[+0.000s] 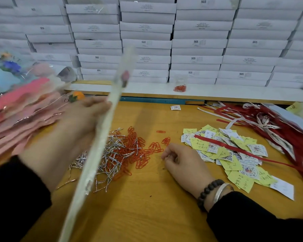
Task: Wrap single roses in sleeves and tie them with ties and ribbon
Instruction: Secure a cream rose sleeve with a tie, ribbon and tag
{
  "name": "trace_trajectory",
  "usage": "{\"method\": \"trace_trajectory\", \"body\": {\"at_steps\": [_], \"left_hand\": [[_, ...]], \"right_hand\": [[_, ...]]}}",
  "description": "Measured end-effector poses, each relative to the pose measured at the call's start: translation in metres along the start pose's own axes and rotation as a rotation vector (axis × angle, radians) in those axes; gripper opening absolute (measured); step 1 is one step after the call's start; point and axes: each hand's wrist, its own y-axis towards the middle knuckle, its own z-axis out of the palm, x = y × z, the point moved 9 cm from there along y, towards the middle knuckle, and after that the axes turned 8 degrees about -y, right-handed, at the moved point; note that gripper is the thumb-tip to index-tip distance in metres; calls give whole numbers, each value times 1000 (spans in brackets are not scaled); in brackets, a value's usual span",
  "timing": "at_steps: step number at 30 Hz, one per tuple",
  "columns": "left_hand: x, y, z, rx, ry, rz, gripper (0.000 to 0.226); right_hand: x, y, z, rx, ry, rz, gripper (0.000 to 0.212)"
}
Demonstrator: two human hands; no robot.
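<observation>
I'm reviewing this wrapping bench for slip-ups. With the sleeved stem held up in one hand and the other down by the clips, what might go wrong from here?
1. The left hand holds the long sleeved rose at mid-length only; it looks blurred, so its bud end may swing into the white boxes.
2. Silver ties and red paper clips lie tangled, so the right hand may lift several at once.
3. A red ribbon lies across the paper tags; pulling it may scatter them.

Black sleeves (16, 198) on both arms; dark bead bracelet (208, 191) and silver bangle (221, 190) on right wrist.
</observation>
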Motion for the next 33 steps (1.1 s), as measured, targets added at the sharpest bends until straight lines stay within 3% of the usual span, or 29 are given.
{"method": "trace_trajectory", "body": {"at_steps": [3, 6, 11, 18, 26, 33], "left_hand": [[31, -27, 54, 129, -68, -113, 13], [55, -43, 87, 167, -184, -178, 16], [63, -52, 105, 176, -124, -54, 27], [68, -58, 106, 187, -48, -37, 28], [66, -49, 94, 160, -201, -16, 27], [64, -46, 89, 116, -126, 50, 20]], "right_hand": [[0, -1, -4, -37, 162, -5, 14], [2, -2, -9, -49, 399, -11, 28], [-1, -6, -12, -6, 717, 81, 45], [-18, -3, -12, -62, 768, 136, 25], [-27, 1, -15, -106, 780, 124, 30], [-25, -2, -15, -130, 822, 118, 28]]}}
